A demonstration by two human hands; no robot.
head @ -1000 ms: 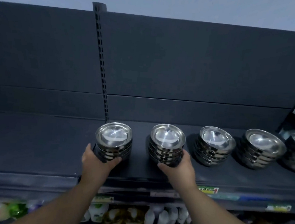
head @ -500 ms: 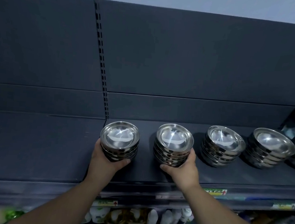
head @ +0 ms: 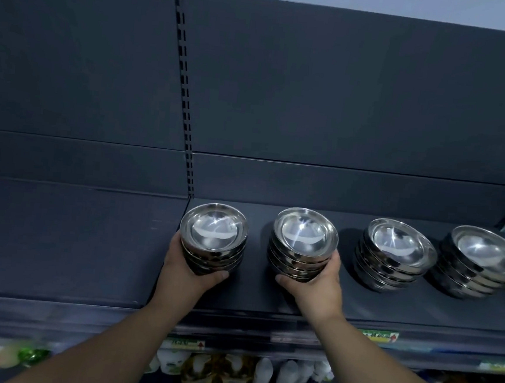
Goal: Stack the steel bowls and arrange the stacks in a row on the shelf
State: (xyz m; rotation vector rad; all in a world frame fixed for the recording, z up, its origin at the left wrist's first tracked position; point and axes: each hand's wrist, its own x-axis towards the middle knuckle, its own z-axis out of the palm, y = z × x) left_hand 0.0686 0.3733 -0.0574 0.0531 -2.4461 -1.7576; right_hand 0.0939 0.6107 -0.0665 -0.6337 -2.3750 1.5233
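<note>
On my feed, the left hand (head: 186, 272) gripped the leftmost stack of steel bowls (head: 213, 240) from the front, thumb curled round its base, while the right hand (head: 316, 285) clasped the second stack (head: 303, 244) beside it — both on the dark shelf (head: 73, 236). To the right, the third stack (head: 395, 255) and the fourth stack (head: 480, 263) stood in the same row, spaced apart.

Four stacks of shiny steel bowls (head: 302, 247) stand in a row on the dark shelf (head: 58, 235), each perhaps five deep.
</note>
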